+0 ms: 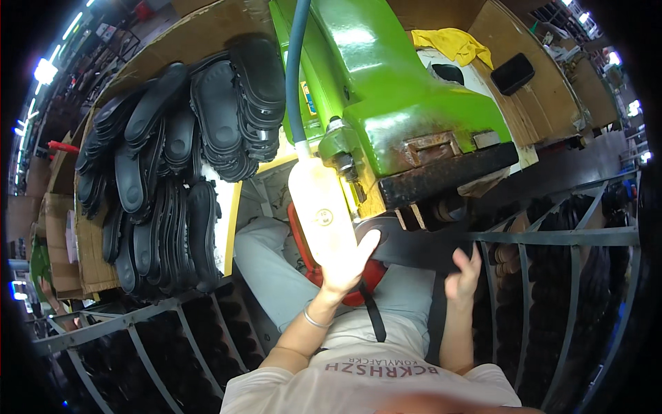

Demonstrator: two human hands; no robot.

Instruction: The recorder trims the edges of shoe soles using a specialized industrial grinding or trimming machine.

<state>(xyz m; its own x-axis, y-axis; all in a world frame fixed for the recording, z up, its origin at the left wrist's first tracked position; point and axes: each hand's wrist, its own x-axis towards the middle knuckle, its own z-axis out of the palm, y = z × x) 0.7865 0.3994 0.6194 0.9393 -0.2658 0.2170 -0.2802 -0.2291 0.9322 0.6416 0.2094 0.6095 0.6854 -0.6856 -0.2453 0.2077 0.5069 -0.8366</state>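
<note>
A dark shoe sole lies level under the head of a green machine. My left hand is strongly lit at the sole's left end. Its thumb sticks out to the right over the sole's edge, and its fingers are hidden beneath a bright white lamp head. At the sole's right end is my right hand, thumb and fingers apart and slightly bent. Whether it touches the sole I cannot tell.
Stacked black soles fill a cardboard box on the left. A blue hose-like lamp arm runs down the machine's left side. At the back right lie a yellow cloth and a black tray. Metal racks flank me.
</note>
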